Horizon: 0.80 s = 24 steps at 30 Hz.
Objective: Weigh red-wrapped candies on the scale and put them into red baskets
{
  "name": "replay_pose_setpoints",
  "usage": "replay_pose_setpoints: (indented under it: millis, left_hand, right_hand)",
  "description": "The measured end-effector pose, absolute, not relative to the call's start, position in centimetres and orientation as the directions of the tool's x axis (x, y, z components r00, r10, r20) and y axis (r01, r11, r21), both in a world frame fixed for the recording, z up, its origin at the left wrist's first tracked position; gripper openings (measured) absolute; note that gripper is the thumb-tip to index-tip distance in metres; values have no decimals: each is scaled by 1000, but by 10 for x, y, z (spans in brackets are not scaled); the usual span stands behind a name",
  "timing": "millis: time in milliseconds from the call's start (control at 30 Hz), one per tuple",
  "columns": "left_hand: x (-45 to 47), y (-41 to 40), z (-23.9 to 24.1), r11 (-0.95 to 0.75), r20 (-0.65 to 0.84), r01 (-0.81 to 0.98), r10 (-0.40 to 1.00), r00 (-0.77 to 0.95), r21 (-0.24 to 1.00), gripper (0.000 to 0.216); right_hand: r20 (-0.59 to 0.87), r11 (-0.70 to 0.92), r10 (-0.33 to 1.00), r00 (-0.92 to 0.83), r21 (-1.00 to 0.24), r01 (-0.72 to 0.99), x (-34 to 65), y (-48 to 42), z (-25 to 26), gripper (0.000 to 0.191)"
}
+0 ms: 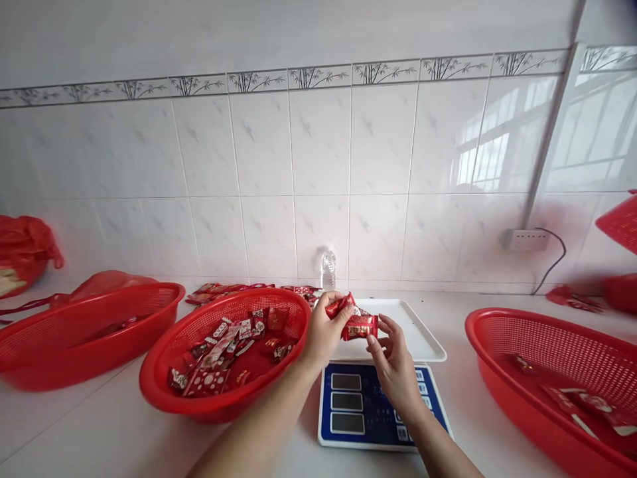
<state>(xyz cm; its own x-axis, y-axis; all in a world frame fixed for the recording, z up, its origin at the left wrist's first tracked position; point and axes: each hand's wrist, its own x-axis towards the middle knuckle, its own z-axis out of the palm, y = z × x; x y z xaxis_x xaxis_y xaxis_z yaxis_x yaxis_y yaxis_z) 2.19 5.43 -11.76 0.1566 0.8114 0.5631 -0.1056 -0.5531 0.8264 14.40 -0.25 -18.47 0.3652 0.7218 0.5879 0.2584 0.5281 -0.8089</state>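
Note:
My left hand (322, 335) is closed round a bunch of red-wrapped candies (341, 306), held just above the near left corner of the scale's white tray (418, 335). My right hand (393, 355) pinches another red candy packet (360, 326) right beside the left hand. Both hands hover over the blue-faced electronic scale (371, 406). The red mesh basket (226, 352) to the left of the scale holds several red and white candy packets.
A second red basket (84, 332) stands at the far left, and a third (557, 378) with a few packets at the right. A clear water bottle (328, 270) stands by the tiled wall. Loose red packets lie behind the middle basket. A wall socket (525, 239) with a cable is at the right.

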Motion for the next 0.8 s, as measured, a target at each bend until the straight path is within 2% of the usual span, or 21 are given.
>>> replay_pose_setpoints:
  millis: [267,433,700,800]
  left_hand:
    - [29,82,-116,-386,439,-335,893,96,859,32]
    - [27,91,-111,-297,353,-459,935,40,837,38]
    - [20,104,-122,-386,386,-363,919,-76,848,32]
    - [22,108,-126,-384,377,-309,922,-84,870,30]
  right_hand:
    - [517,446,827,219,-842,304,158,26,-143,40]
    - [464,414,884,63,-837,357,174,38,-104,34]
    - [422,384,905,-59,-748,541,197,37,-96,29]
    - [387,373,913,-132,-654,658,205,39,-100,24]
